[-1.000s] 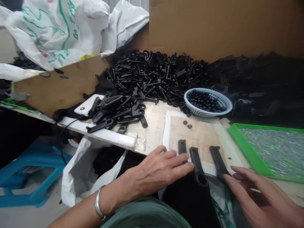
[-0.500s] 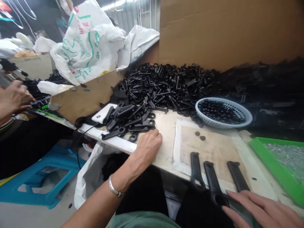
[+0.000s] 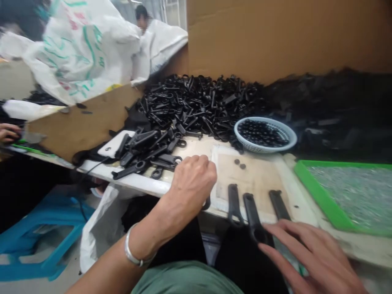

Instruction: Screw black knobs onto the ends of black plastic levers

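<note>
My left hand (image 3: 192, 183), with a silver bangle at the wrist, is closed palm down above the table edge. From under its fingers shows the rounded end of a black ring-ended arm (image 3: 207, 203); the rest is hidden. My right hand (image 3: 312, 253) has thumb and forefinger at either side of the ring end of the middle black arm (image 3: 252, 212), seemingly pinching it. To its left lies a similar arm (image 3: 234, 204), and to its right another (image 3: 279, 204), partly covered by my fingers. All three reach over the front edge. Two small dark discs (image 3: 240, 164) lie behind them.
Loose black arms (image 3: 150, 149) lie beside a white phone-like device (image 3: 114, 143), before a large heap (image 3: 196, 102). A pale blue basket (image 3: 292, 143) holds small black parts; a green tray (image 3: 324, 204) holds small shiny pieces. Cardboard (image 3: 275, 36) stands behind. Another person's hand (image 3: 9, 132) is far left.
The view has swung to the right. My left hand has moved toward the laid-out arms, and a black arm's end now shows beneath it. My right hand stays by the middle arm.
</note>
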The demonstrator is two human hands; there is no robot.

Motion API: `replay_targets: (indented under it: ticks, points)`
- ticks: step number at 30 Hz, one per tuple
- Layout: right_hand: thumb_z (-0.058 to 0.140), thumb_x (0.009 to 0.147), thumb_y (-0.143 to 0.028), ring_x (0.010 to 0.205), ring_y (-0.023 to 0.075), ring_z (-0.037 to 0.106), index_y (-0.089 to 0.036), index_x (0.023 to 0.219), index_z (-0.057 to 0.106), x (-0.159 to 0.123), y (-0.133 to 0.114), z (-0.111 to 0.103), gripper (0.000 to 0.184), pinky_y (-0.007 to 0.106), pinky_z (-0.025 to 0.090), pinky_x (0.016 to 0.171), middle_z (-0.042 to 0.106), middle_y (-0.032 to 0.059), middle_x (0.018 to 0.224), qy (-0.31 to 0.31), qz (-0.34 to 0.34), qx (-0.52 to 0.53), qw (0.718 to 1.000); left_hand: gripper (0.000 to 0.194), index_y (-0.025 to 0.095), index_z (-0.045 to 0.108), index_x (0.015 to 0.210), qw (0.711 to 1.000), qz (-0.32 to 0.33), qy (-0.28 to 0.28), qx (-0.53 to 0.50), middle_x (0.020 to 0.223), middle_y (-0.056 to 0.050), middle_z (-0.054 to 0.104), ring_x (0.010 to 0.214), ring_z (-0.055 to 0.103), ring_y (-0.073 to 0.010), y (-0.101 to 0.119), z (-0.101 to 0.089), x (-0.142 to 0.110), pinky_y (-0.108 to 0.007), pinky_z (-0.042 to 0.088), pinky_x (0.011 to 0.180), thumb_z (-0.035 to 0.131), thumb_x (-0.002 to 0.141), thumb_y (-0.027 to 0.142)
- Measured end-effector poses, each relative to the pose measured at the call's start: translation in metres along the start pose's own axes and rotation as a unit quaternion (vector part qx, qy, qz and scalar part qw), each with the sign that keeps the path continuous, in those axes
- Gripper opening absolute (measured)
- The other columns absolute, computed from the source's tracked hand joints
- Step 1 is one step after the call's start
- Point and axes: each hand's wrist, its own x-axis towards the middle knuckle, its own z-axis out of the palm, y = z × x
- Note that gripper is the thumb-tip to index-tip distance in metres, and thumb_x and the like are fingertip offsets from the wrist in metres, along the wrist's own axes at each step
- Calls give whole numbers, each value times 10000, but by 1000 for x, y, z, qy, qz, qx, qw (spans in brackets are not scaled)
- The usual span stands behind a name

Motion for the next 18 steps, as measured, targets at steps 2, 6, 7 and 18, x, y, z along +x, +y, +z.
replay_targets:
  ticks: [2,6,7,18]
  points:
    - [649,852,-314,996,256,599,-209,1161,640,5,-5,-6,327,432,459,878,660,88,1058,-17,17,-19,1000,152,119,614,849,1000,15,-17,-6,847,-109,611,760,606,-259,6,2,2,-362,475,675,564,799,-15]
    - [666,842,-248,1000,252,575,-211,1149,633,8,-11,-7,311,441,455,872,631,93,1061,-29,49,-33,998,156,107,638,833,998,45,-44,-16,842,-128,634,748,627,-250,21,13,8,-344,472,663,566,789,-23]
    - [667,842,-238,995,250,572,-209,1142,634,8,-12,-7,304,440,452,872,631,91,1053,-29,49,-35,998,149,108,642,831,997,50,-48,-18,840,-128,637,760,631,-251,25,16,10,-350,474,684,560,801,-13]
    - [650,858,-192,980,248,544,-167,1073,636,17,-20,-2,217,438,420,866,638,103,1017,-23,47,-44,998,141,117,621,852,996,75,-27,-37,864,-110,631,821,624,-274,30,34,15,-404,444,767,536,818,10]
